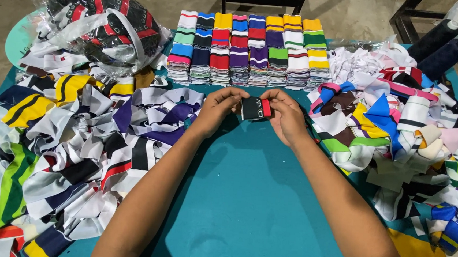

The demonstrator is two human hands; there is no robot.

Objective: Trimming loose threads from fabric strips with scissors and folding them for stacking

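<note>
While both forearms reach in from the bottom edge, the left hand [217, 107] and the right hand [284, 115] meet over the middle of a teal tabletop [245, 199]. Between them they hold a small folded cloth band [255, 108], mostly black with a red stripe at its right end. The left hand's fingers are closed on the band's left edge, and the right hand's fingers are pinched around the red end, so the band spans the short gap between the two hands, just above the bare teal surface.

Directly behind the hands, near the far edge of the tabletop, stand neat stacks of folded bands [249, 50] in rows, striped in white, green, blue, red, purple, yellow and black. To the left lies a wide loose heap of cloth strips [78, 134] in white, navy, yellow, green and purple, reaching almost to the left forearm. Behind that heap sits a clear plastic bag [99, 20] stuffed with dark red-and-white patterned pieces. To the right spreads another loose heap of strips [396, 124], touching the right wrist area. Two dark fabric rolls [441, 49] lie at the far right corner. Nothing lies between the hands and the person.
</note>
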